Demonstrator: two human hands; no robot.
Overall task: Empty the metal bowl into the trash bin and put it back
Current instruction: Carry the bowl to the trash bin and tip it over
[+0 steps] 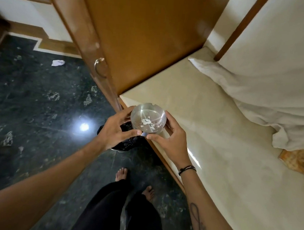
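Metal bowl (148,118): held up in the air with both hands, above the near left corner of the table (216,154). It stays almost upright, with the open side up. Small white bits lie on the bottom inside. The rim has small notches at the far side.
Left hand (115,130): it touches the left side of the bowl. The thumb comes around the near rim, the other fingers lie on the far left wall. The grip is closed around the bowl.
Right hand (171,139): it touches the right side of the bowl, with the thumb at the near rim, almost meeting the left thumb. The grip is also closed around the bowl. A dark band (187,169) sits on the wrist.
Trash bin (126,141): it stands on the floor (41,99), just beside the table edge and under the left hand. Only a part of its black liner shows; the inside I cannot see.
Table: a pale glossy top at the right. White cloth (255,96) lies at its far right side.
Floor: dark green stone with a bright light reflection. A small white scrap (58,63) lies far left.
Cabinet door (143,34): brown wood, far behind the bowl, with a metal handle (100,67) on its left edge.
Person: bare feet on the floor, dark trousers, near the middle.
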